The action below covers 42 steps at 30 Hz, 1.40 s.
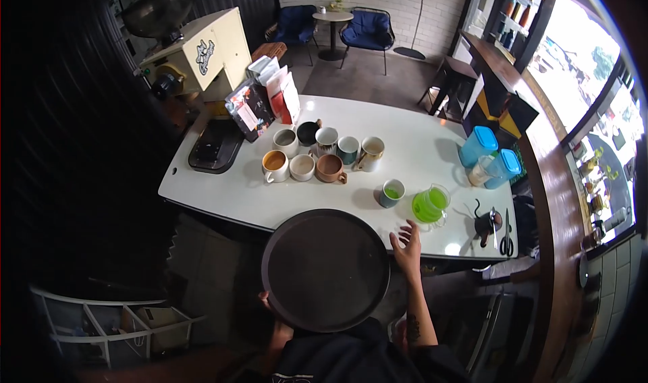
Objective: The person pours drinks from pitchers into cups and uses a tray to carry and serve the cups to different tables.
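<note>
A round dark tray (326,270) is held in front of my body by my left hand (265,301), whose fingers show at its left rim. My right hand (407,246) is off the tray, fingers spread, at the counter's near edge. Just beyond it stands a glass pitcher (430,204) of bright green liquid, not touched by the hand. Left of the pitcher is a cup (391,193) with green liquid inside. Several mugs stand grouped at the counter's middle, among them an orange-lined mug (275,166) and a brown mug (331,169).
The white counter (229,204) carries blue-lidded containers (478,147), a dark small pot (484,224) and scissors (506,234) at the right. A black scale-like device (216,147) and upright packets (283,96) are at the left. Beyond are chairs and a small round table (333,16).
</note>
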Tool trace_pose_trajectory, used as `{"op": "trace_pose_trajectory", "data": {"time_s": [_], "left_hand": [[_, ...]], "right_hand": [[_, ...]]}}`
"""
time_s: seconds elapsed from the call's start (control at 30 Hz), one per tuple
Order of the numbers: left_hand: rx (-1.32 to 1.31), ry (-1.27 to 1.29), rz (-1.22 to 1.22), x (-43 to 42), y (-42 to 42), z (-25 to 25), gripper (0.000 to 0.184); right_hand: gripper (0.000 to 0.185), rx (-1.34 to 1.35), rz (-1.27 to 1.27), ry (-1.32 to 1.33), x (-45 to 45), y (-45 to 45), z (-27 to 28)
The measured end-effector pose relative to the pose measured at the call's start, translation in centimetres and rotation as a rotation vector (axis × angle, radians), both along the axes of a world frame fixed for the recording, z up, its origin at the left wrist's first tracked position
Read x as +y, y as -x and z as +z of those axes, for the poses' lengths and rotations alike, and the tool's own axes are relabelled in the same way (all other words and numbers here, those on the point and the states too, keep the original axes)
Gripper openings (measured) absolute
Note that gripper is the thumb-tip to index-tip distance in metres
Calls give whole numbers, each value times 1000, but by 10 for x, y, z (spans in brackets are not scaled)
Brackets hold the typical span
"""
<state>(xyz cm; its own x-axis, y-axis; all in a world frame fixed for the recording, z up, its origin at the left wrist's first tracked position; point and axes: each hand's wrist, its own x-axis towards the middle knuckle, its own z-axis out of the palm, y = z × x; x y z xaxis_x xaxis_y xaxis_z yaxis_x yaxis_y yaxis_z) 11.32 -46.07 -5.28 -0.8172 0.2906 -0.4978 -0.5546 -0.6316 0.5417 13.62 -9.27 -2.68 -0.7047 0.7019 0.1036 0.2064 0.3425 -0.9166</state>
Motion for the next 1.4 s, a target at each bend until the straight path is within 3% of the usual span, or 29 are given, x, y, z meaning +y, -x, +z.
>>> {"op": "trace_pose_trajectory", "data": {"time_s": [0.03,0.07,0.17,0.33,0.4,0.6,0.93,1.07,1.17,1.4], "left_hand": [[-1,-3,9,3,-1,0,67],[-2,-3,15,5,-2,-1,67],[-5,-18,30,13,-3,-2,66],[-5,-16,31,22,2,-3,65],[-10,-20,38,24,4,-4,65],[-5,-13,35,25,9,-6,63],[1,-27,31,28,17,-6,61],[-7,-27,17,27,18,-7,60],[-11,-30,7,28,18,-8,60],[-16,-31,21,23,19,-9,59]], "right_hand": [[68,35,-56,-51,4,11,-1],[68,41,-45,-57,8,22,-4],[104,-1,-40,-163,26,53,-28],[103,65,-46,-170,46,84,-32],[96,53,-50,-77,47,91,-25],[79,117,-102,-125,46,100,-17],[69,120,-51,-171,33,92,6],[65,113,75,-147,12,76,43],[61,70,311,-78,-9,66,70],[71,29,620,-78,-54,54,78]]}}
